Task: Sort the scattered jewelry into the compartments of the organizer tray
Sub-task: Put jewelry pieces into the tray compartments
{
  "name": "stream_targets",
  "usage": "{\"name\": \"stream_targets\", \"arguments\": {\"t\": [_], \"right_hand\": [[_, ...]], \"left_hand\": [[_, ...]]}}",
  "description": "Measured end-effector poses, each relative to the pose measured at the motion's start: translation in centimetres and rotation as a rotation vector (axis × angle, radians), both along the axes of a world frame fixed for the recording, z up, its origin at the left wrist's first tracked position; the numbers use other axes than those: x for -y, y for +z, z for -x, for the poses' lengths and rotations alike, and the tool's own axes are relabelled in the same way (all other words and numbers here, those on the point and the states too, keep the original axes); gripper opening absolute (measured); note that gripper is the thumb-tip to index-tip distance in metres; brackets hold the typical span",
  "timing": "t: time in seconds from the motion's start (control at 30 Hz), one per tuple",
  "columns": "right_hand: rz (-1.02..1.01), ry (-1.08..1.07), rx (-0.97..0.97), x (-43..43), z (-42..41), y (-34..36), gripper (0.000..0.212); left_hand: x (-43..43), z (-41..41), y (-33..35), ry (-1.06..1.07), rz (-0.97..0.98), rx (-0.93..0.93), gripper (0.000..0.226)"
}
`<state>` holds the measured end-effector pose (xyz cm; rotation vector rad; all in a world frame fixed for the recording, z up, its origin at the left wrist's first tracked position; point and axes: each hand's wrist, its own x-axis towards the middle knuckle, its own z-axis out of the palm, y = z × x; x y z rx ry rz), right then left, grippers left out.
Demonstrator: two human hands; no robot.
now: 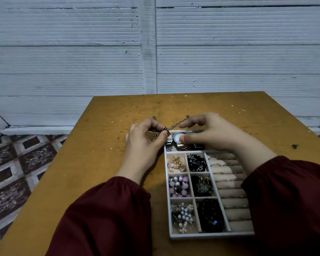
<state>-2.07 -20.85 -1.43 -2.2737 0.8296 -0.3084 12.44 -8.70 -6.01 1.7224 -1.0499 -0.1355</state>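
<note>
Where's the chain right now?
Head view: the chain is pinched in the left hand, stretching over the table just beyond the tray's far edge, beside the right hand.

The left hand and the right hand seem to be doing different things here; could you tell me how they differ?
The left hand pinches a metal chain between thumb and fingers, while the right hand grips nothing, its fingers spread. The left hand is beside the organizer tray, over the table; the right hand hovers above the tray's far compartment, where watches lie. Both wear dark red sleeves.
</note>
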Motion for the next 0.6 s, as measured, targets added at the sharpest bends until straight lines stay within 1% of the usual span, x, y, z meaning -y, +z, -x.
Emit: {"name": "stream_targets", "arguments": {"t": [0.07,0.1,0.2,0.33,0.47,0.6], "right_hand": [[-0.042,-0.013,0.055,0.5,0.8,0.4,0.020],[-0.051,-0.025,0.079,0.9,1.4,0.6,0.018],[-0.073,-0.055,0.093,1.1,2.5,0.6,0.021],[-0.051,-0.006,0.059,0.9,3.3,-0.1,0.024],[0.036,-0.043,0.010,0.9,3.1,-0.6,0.045],[0.065,-0.042,0.020,1.0,2.8,-0.9,0.042]], "left_hand": [[0.1,-0.2,-0.1,0.003,0.034,-0.072,0.012],[0.1,-0.1,0.0,0.004,0.051,-0.098,0.012],[0.1,0.0,0.2,-0.014,0.089,-0.151,0.022],[0.2,0.1,0.5,0.002,0.133,-0.181,0.023],[0.1,0.1,0.7,0.014,0.168,-0.214,0.022],[0.1,0.2,0.9,0.020,0.188,-0.210,0.020]]}}
